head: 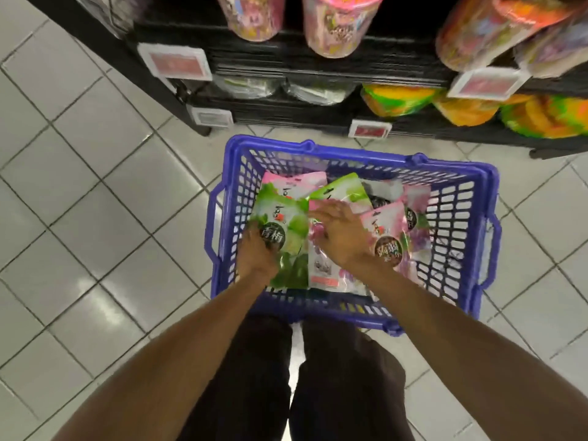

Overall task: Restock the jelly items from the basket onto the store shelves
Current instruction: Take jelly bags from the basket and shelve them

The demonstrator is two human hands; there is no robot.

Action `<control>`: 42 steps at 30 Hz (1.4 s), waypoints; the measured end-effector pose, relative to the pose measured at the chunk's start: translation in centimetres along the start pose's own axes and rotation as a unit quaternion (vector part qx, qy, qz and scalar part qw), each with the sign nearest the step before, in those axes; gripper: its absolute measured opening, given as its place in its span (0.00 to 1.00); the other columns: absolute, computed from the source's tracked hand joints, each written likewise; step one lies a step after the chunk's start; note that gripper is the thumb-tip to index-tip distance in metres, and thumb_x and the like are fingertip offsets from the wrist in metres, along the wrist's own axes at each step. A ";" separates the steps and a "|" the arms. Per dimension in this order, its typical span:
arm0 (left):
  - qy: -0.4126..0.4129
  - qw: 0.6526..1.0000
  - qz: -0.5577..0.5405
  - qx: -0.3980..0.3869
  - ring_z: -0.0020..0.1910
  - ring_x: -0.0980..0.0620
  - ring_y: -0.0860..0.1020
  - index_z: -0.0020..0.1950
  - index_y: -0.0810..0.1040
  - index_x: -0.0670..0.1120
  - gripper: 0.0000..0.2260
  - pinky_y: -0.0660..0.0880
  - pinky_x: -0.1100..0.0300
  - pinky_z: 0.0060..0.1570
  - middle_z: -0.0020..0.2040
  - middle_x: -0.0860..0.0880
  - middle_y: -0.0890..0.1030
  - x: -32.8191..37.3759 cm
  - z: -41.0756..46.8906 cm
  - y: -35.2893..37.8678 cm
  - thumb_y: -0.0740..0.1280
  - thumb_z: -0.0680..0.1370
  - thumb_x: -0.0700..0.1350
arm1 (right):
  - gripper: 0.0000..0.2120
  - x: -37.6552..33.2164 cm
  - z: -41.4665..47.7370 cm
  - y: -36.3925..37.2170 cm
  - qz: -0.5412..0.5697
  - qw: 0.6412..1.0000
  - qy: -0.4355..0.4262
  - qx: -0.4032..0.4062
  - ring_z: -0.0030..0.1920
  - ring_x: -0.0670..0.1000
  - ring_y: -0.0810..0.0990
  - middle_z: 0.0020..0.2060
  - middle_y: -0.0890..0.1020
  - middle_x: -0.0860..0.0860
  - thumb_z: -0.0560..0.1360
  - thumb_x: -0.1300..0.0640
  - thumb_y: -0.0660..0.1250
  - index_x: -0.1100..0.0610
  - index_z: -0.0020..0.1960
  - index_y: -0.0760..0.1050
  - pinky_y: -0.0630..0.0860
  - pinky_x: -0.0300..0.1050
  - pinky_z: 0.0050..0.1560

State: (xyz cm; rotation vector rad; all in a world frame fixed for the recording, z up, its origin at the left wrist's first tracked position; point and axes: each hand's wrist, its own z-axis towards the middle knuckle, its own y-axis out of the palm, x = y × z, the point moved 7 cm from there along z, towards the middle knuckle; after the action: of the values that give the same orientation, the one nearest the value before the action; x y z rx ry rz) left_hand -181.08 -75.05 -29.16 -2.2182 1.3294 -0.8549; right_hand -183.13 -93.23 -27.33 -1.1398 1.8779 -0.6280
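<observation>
A blue plastic basket (471, 237) stands on the floor in front of my legs, holding several green and pink jelly pouches. My left hand (257, 253) is inside at the left and grips the lower edge of a green pouch (283, 224). My right hand (337, 230) lies with fingers spread flat over a pink pouch (321, 268) in the middle. Another pink pouch (388, 237) leans to the right of that hand. More pouches, green (343, 189) and pink (296, 181), lie toward the far side.
Black store shelves (318, 113) rise just beyond the basket, with price tags (175, 62) on their edges. Pink tubs (337, 23) sit on the upper shelf, yellow-green packs (397, 100) on the lower one. Grey floor tiles (95, 186) surround the basket.
</observation>
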 end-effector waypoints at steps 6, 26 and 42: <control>-0.036 0.999 -0.019 0.012 0.75 0.43 0.62 0.79 0.51 0.45 0.38 0.63 0.47 0.73 0.77 0.44 0.62 0.5 0.9 1.1 0.69 0.76 0.36 | 0.26 1.1 -2.0 2.2 -0.119 0.991 0.056 0.013 0.78 0.56 0.55 0.75 0.65 0.48 0.79 0.48 0.59 0.46 0.76 0.61 0.49 0.61 0.74; -0.041 0.992 -0.117 0.001 0.58 0.43 0.79 0.63 0.75 0.45 0.29 0.77 0.53 0.54 0.58 0.45 0.82 2.3 -0.7 0.4 0.79 0.66 0.52 | 0.48 8.2 -2.8 -1.0 0.036 0.932 0.356 -0.058 0.74 0.63 0.63 0.75 0.60 0.65 0.72 0.38 0.70 0.64 0.77 0.50 0.66 0.56 0.70; -0.001 0.890 -0.398 -0.222 0.34 0.57 0.84 0.48 0.77 0.51 0.08 0.76 0.67 0.26 0.35 0.55 0.86 11.9 -8.3 -14.5 0.72 0.75 0.40 | 0.11 0.1 -14.2 -16.0 0.668 0.659 0.320 0.128 0.36 0.54 0.84 0.39 0.85 0.53 0.70 0.66 0.75 0.57 0.50 0.80 0.82 0.57 0.38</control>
State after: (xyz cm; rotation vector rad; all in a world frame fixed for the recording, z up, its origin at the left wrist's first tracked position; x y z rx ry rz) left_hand -173.32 -79.32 -10.64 -3.2069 0.5969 -0.8454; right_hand -187.67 -100.80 -7.81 0.9045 2.4310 -0.3462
